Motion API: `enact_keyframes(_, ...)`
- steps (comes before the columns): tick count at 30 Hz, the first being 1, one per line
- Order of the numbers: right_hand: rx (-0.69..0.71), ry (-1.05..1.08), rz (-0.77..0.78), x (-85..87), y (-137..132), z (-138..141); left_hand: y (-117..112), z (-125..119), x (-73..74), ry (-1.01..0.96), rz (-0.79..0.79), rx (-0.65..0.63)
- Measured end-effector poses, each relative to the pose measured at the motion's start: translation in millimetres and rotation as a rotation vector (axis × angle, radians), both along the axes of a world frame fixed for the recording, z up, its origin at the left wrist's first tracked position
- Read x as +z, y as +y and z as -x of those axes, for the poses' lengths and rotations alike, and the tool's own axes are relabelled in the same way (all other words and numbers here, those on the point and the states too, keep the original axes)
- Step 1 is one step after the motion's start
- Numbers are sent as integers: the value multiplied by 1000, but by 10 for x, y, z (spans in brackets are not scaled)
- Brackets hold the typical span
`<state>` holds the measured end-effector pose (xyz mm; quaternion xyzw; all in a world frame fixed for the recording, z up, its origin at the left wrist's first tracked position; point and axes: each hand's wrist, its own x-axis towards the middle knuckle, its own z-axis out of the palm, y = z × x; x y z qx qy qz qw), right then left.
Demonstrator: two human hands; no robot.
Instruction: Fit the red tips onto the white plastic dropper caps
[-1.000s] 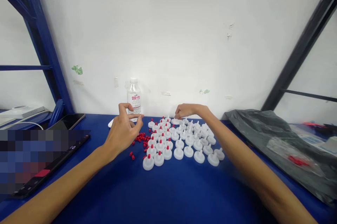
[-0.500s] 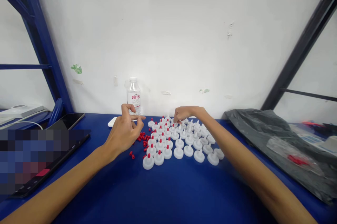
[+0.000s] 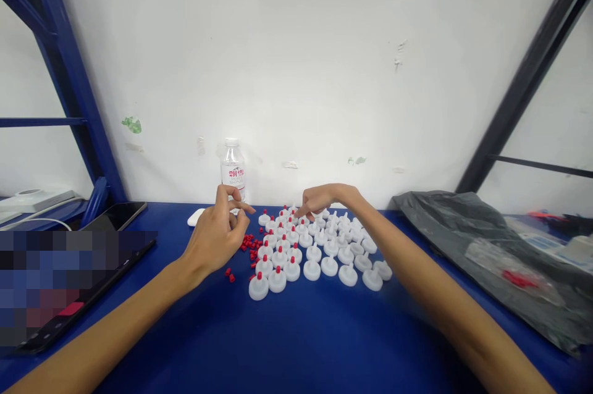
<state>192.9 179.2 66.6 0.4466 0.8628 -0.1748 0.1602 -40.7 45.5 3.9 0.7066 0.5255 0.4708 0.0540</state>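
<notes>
Several white plastic caps (image 3: 319,249) stand in rows on the blue table (image 3: 296,344); those on the left bear red tips. Loose red tips (image 3: 250,244) lie in a small pile left of the rows. My left hand (image 3: 217,233) hovers over that pile, thumb and fingers pinched together, and whatever is in the pinch is too small to see. At the far rows my right hand (image 3: 322,199) has its fingers curled down onto a cap (image 3: 302,221), pinching at its top.
A clear water bottle (image 3: 233,168) stands by the white wall. A phone (image 3: 118,215) and a dark tablet (image 3: 78,301) lie at the left. A grey plastic bag (image 3: 486,246) holding red parts covers the right side. Blue rack posts (image 3: 78,91) rise at the left.
My right hand has slid a little to the left and down onto the far rows. The left hand's fingers have shifted slightly above the red pile.
</notes>
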Motion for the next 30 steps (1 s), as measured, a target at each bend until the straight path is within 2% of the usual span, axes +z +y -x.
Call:
enact_keyframes(6,4,-91,-26,-94,-69,157,-4,5,22,63,1,4)
enact_keyframes(8,12,-76,-94,-56,-96,161,-9,10,24,91,0,10)
enact_keyframes(12,76,41,-279,125,-233,178,-33,-7,23,210,-26,59)
enact_keyframes(15,251,172,-326,218,-411,284,-47,-45,14,284,-55,106)
enact_keyframes(18,491,336,-343,212,-558,426,-45,-78,9,276,-41,61)
enact_keyframes(22,604,432,-320,177,-582,476,-35,-95,55,143,48,-19)
enact_keyframes(27,655,569,-152,241,-537,382,-5,-60,171,-163,273,-273)
enact_keyframes(30,671,615,-206,265,-566,399,37,-6,184,-347,391,-397)
